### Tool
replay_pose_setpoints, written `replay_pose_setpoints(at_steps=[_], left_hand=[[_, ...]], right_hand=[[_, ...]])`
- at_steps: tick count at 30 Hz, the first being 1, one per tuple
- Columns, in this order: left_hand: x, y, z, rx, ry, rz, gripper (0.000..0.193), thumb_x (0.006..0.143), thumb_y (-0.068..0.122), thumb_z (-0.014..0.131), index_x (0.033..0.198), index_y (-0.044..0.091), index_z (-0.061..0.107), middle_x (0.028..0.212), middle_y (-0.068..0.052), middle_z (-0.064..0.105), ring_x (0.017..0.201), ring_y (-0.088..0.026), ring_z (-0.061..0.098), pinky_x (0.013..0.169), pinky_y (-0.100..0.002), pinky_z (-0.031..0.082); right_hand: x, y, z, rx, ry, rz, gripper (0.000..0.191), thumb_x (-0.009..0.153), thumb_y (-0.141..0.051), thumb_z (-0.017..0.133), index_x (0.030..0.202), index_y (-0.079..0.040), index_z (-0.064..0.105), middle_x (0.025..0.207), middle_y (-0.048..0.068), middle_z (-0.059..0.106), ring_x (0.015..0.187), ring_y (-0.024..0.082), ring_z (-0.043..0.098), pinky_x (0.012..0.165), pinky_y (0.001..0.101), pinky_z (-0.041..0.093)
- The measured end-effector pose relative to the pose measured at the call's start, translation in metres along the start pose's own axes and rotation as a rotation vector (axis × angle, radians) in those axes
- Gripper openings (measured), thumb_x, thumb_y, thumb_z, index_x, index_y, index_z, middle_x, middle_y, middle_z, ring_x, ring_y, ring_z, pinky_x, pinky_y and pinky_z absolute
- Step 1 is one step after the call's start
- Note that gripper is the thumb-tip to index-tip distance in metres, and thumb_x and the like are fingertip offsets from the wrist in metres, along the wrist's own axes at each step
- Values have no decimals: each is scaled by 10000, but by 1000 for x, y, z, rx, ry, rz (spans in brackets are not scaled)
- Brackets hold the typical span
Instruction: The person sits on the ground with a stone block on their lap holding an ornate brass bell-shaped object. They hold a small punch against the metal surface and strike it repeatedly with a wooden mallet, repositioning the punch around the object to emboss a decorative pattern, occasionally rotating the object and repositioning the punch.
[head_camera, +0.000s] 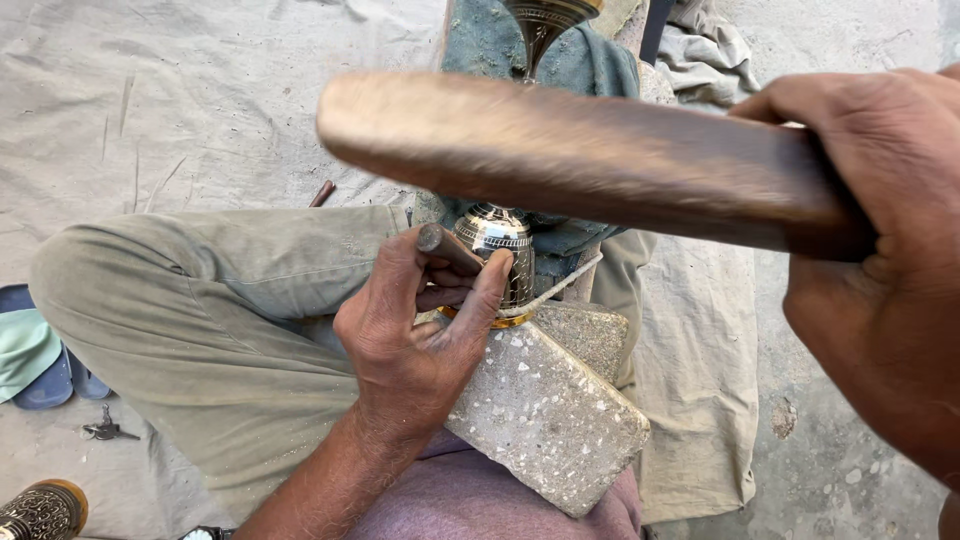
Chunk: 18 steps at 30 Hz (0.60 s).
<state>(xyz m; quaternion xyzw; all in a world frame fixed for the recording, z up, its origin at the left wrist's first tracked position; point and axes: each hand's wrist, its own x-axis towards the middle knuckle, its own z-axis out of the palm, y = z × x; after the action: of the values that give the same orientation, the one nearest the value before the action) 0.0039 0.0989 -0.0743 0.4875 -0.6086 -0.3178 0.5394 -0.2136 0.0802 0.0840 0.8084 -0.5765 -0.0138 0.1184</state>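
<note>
Hammer blow in the making: the right hand (885, 260) is clenched around one end of a long, worn brown wooden mallet (560, 160), which hangs raised and motion-blurred across the upper frame, above the work. Below it, the left hand (415, 335) is closed narrowly around a short dark metal punch (447, 247), thumb and fingers pinching it so that its tip appears to rest against the side of a small engraved silver-and-brass metal vase (497, 262); the exact point of contact is hidden by the fingers. The vase lies on its side over the upper edge of a grey speckled stone block (545, 410), which is propped on the person's lap beside the olive-green trouser leg (210, 310) and against a blue-grey cloth pad (560, 60). A second patterned metal piece (545, 25) shows at the top edge, and another ornate brass-rimmed vessel (40, 510) stands at the lower left corner, near a small bunch of keys (105, 430) and a blue sandal (45, 375) on the pale ground sheet (200, 100). Judged from the pose, the engraving stroke is under way, mallet lifted and punch set; the next move would seem to call for a controlled strike squarely on the punch's blunt top, with the left hand holding punch and vase steady on the stone.
</note>
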Motion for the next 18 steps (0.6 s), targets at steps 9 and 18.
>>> replay_pose_setpoints(at_steps=[9,18], left_hand=[[10,7,-2,99,-26,101,218,966,106,822,1061,28,642,924,-63,728,823,-117,774,724,-256,654],[34,15,-9,105,-254,176,298,932,83,808,1191,6,684,1006,-111,729,836,-166,742,717,-316,627]], right_hand=[[1,-2,1,196,-43,82,448,830,122,741,1253,11,641,998,170,658,844,255,661,738,371,531],[-49,76,81,622,-197,516,327,848,89,724,1148,-33,684,877,132,673,738,200,674,673,348,562]])
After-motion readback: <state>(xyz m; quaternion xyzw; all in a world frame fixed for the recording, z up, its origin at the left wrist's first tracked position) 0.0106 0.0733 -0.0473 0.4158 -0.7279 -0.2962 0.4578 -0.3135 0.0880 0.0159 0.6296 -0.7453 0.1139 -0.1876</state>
